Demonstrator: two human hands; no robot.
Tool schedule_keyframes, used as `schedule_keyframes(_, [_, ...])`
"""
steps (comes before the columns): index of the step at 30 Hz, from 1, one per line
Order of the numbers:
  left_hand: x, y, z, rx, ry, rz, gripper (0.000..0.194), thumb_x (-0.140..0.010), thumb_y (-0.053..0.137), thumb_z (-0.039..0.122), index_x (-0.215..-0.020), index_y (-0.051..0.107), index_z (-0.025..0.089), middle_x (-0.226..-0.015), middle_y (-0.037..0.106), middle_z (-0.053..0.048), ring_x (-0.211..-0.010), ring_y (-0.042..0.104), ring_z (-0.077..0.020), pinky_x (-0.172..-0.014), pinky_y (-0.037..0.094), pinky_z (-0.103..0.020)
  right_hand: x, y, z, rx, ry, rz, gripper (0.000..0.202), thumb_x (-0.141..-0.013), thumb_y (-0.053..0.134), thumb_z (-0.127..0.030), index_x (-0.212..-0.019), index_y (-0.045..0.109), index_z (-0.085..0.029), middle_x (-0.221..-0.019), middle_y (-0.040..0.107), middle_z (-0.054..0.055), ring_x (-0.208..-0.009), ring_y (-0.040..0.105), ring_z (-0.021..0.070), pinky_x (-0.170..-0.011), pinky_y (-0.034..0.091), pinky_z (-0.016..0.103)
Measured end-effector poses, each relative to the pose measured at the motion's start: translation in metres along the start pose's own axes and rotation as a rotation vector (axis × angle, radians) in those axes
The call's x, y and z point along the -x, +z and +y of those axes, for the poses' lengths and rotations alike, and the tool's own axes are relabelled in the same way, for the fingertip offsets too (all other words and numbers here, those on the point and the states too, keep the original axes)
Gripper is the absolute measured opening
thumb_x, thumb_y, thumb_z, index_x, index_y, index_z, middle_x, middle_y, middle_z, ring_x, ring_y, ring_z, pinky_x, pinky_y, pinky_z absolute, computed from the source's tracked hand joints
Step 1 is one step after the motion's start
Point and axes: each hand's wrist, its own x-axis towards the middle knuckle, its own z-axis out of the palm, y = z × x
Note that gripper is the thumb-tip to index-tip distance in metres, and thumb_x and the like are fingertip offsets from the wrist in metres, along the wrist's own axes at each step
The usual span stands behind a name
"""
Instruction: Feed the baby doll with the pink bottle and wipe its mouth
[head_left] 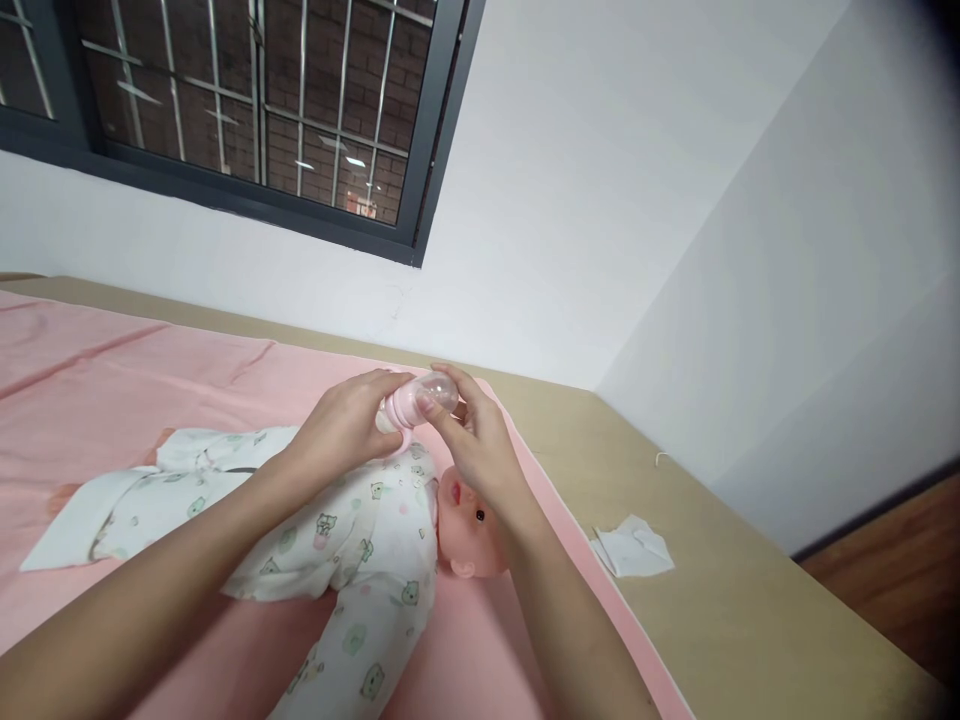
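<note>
Over the chest of a baby doll [469, 530], a small baby bottle [405, 403] with a pink collar is held tilted to the right. My left hand [349, 415] is closed around its body, most of which the fingers hide. The thumb and fingers of my right hand [480, 435] grip the clear domed cap [442, 388] at the other end. Lying on its back, the doll wears a white suit [360, 530] printed with small bears. My right wrist covers part of its head.
A pink sheet [97, 370] lies under the doll on a pale wooden table [720, 600]. To the right rests a crumpled white tissue [636, 547]. Behind the table stands a white wall [540, 250] with a barred window [262, 110].
</note>
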Motion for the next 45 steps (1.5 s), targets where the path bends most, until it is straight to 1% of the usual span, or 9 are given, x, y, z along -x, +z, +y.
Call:
schedule_keyframes(4, [0.000,-0.002,0.004,0.013,0.002,0.002,0.052,-0.065,0.057,0.019,-0.116,0.062,0.025,-0.111,0.068,0.001,-0.093,0.064,-0.0216,-0.073,0.049,-0.028,-0.001,0.000,0.000,0.013,-0.010,0.010,0.041,-0.079,0.067,-0.044,-0.114,0.056,-0.026,-0.109,0.065,0.003,-0.097,0.063,0.0183,-0.082,0.052,0.033])
schedule_keyframes(7, [-0.002,-0.005,0.004,0.011,-0.081,-0.004,0.052,-0.064,0.058,0.022,-0.115,0.063,0.025,-0.111,0.068,0.000,-0.093,0.064,-0.0236,-0.073,0.048,-0.029,-0.002,-0.008,-0.002,0.002,-0.052,0.114,0.040,-0.077,0.069,-0.046,-0.108,0.055,-0.024,-0.108,0.065,0.004,-0.097,0.063,0.0185,-0.081,0.053,0.033])
schedule_keyframes(13, [-0.011,-0.017,-0.022,-0.111,-0.254,0.027,0.049,-0.065,0.058,0.027,-0.113,0.060,0.024,-0.104,0.070,-0.001,-0.092,0.063,-0.0267,-0.071,0.045,-0.029,-0.019,-0.055,0.011,0.055,-0.146,0.402,0.044,-0.077,0.066,-0.049,-0.112,0.053,-0.026,-0.118,0.059,0.005,-0.105,0.059,0.0196,-0.087,0.052,0.036])
schedule_keyframes(16, [-0.016,-0.023,-0.048,-0.147,-0.352,0.019,0.048,-0.065,0.061,0.033,-0.112,0.058,0.024,-0.100,0.070,-0.001,-0.091,0.063,-0.0270,-0.066,0.042,-0.028,-0.035,-0.080,0.047,0.122,-0.070,0.405,0.048,-0.075,0.066,-0.044,-0.118,0.054,-0.026,-0.115,0.060,0.006,-0.103,0.059,0.0207,-0.093,0.049,0.040])
schedule_keyframes(20, [-0.021,-0.027,-0.087,-0.126,-0.480,-0.030,0.049,-0.063,0.065,0.046,-0.106,0.056,0.023,-0.102,0.068,-0.002,-0.091,0.062,-0.0259,-0.065,0.042,-0.027,-0.049,-0.101,0.121,0.289,0.134,0.442,0.055,-0.069,0.066,-0.035,-0.121,0.057,-0.020,-0.110,0.060,0.010,-0.100,0.059,0.0253,-0.095,0.046,0.046])
schedule_keyframes(24, [-0.017,-0.030,-0.116,-0.177,-0.571,-0.112,0.050,-0.067,0.060,0.047,-0.108,0.052,0.019,-0.105,0.066,-0.005,-0.090,0.061,-0.0244,-0.064,0.043,-0.026,-0.039,-0.106,0.185,0.555,0.203,0.409,0.056,-0.070,0.059,-0.026,-0.124,0.055,-0.013,-0.118,0.055,0.017,-0.107,0.056,0.0290,-0.102,0.040,0.047])
schedule_keyframes(28, [-0.008,-0.030,-0.133,-0.263,-0.546,-0.178,0.047,-0.075,0.050,0.039,-0.114,0.046,0.014,-0.104,0.063,-0.008,-0.092,0.060,-0.0247,-0.066,0.042,-0.026,-0.022,-0.107,0.219,0.631,0.303,0.329,0.059,-0.073,0.053,-0.026,-0.130,0.049,-0.011,-0.124,0.052,0.021,-0.112,0.055,0.0303,-0.101,0.040,0.045])
schedule_keyframes(39, [-0.010,-0.018,-0.178,-0.334,-0.738,-0.254,0.059,-0.061,0.066,0.028,-0.114,0.047,0.014,-0.103,0.067,-0.013,-0.096,0.063,-0.0330,-0.065,0.045,-0.032,-0.017,-0.107,0.233,0.587,0.323,0.397,0.068,-0.083,0.039,-0.056,-0.134,0.042,-0.010,-0.135,0.045,0.023,-0.124,0.047,0.0323,-0.102,0.037,0.043])
schedule_keyframes(45, [-0.005,-0.015,-0.189,-0.221,-0.738,-0.257,0.064,-0.057,0.069,0.025,-0.115,0.048,0.009,-0.081,0.070,-0.009,-0.074,0.068,-0.0283,-0.057,0.047,-0.030,-0.016,-0.111,0.239,0.571,0.302,0.447,0.069,-0.084,0.035,-0.060,-0.129,0.045,-0.009,-0.129,0.049,0.024,-0.119,0.050,0.0321,-0.101,0.038,0.045])
